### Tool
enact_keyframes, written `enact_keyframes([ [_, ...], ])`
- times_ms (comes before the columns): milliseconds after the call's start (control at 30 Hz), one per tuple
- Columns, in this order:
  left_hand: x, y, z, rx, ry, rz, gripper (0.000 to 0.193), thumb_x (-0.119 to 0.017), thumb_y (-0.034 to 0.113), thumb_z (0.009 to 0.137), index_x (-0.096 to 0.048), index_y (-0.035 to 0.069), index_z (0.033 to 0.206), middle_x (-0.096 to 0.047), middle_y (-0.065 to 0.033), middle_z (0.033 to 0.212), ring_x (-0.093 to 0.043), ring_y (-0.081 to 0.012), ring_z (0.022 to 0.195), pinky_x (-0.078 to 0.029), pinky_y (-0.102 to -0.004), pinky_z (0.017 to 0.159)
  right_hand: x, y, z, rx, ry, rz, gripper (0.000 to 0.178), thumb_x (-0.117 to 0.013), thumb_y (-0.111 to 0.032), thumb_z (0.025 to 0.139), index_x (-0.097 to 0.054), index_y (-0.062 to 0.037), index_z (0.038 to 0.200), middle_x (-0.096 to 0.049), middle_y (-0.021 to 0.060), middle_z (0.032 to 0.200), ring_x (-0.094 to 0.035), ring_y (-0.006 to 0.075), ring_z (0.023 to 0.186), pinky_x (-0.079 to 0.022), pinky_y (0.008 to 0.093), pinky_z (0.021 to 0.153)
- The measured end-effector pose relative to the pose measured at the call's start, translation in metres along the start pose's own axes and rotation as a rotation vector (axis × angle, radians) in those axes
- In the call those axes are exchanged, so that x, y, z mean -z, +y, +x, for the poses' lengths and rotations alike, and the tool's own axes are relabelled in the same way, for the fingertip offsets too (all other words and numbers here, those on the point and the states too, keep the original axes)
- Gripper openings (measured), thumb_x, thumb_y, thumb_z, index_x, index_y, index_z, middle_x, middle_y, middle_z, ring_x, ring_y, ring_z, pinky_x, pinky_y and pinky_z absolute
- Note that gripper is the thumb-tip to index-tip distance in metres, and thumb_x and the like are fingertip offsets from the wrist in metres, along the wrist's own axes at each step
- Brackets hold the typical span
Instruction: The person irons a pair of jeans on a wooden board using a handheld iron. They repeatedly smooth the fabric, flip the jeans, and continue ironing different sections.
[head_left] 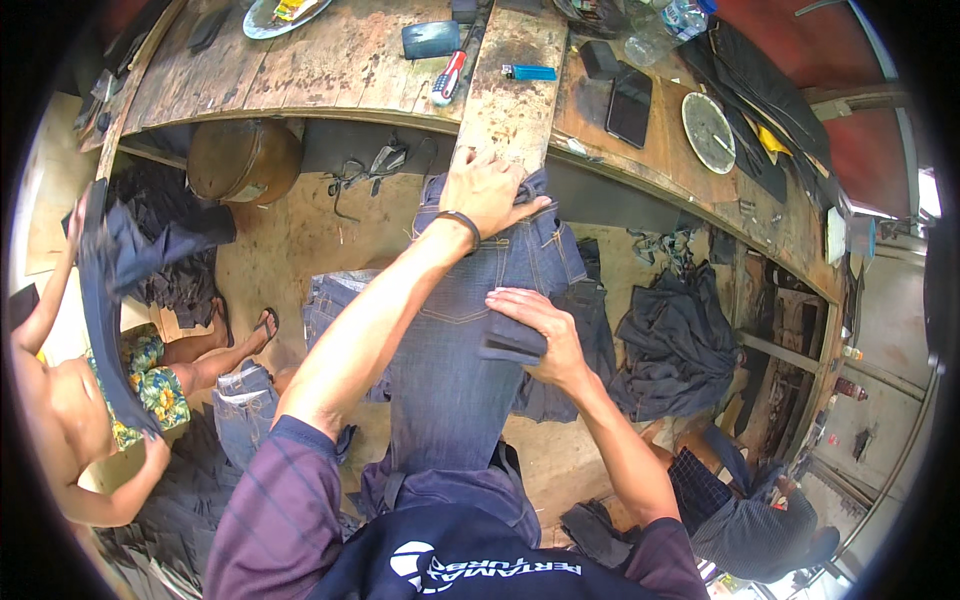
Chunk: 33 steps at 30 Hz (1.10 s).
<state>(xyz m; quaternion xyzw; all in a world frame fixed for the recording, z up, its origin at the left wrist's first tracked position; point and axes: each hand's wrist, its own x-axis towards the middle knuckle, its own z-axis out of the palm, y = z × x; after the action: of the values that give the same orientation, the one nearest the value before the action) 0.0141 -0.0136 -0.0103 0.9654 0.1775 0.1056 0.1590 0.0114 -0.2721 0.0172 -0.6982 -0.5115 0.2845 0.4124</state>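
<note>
In the head view, the left arm reaches up from the lower left, its hand (485, 197) laid over the waistband of the blue jeans (448, 352), thumb out to the right; whether it pinches cloth I cannot tell. The right forearm angles in from the lower right, its hand (549, 332) clasping a dark block (513, 341) against the jeans, which stretch from the wooden board (512, 100) toward the person's lap.

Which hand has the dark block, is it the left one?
No, the right hand holds the block over the jeans, while the left hand rests farther up.
</note>
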Motion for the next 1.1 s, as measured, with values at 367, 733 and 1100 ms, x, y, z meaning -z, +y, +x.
enact_keyframes([
  [367, -0.004, -0.021, 0.017, -0.051, 0.003, 0.018, 0.076, -0.064, 0.085, 0.092, -0.077, 0.011, 0.090, -0.078, -0.0151, 0.082, -0.080, -0.0342, 0.082, -0.063, -0.0487, 0.072, -0.025, -0.024, -0.027, 0.130, 0.018, 0.052, 0.059, -0.093, -0.022, 0.079, -0.080, -0.0115, 0.135, -0.077, 0.0122, 0.140, -0.068, 0.0292, 0.140, -0.047, 0.0491, 0.123],
  [733, -0.007, -0.021, 0.014, -0.041, 0.080, 0.042, 0.074, -0.065, 0.085, 0.092, -0.077, 0.012, 0.086, -0.077, -0.0143, 0.076, -0.079, -0.0330, 0.075, -0.063, -0.0480, 0.068, -0.051, -0.044, -0.057, 0.007, 0.050, 0.104, 0.057, -0.092, -0.030, 0.080, -0.081, -0.0079, 0.131, -0.080, 0.0107, 0.136, -0.069, 0.0295, 0.139, -0.045, 0.0501, 0.123],
  [1100, -0.002, -0.017, 0.024, -0.043, -0.066, 0.093, 0.079, -0.059, 0.086, 0.095, -0.080, 0.011, 0.095, -0.080, -0.0156, 0.084, -0.081, -0.0322, 0.081, -0.064, -0.0470, 0.073, -0.075, -0.065, -0.076, -0.086, -0.127, 0.252, 0.067, -0.071, 0.000, 0.069, -0.079, -0.0081, 0.135, -0.077, 0.0124, 0.141, -0.067, 0.0308, 0.141, -0.045, 0.0497, 0.125],
])
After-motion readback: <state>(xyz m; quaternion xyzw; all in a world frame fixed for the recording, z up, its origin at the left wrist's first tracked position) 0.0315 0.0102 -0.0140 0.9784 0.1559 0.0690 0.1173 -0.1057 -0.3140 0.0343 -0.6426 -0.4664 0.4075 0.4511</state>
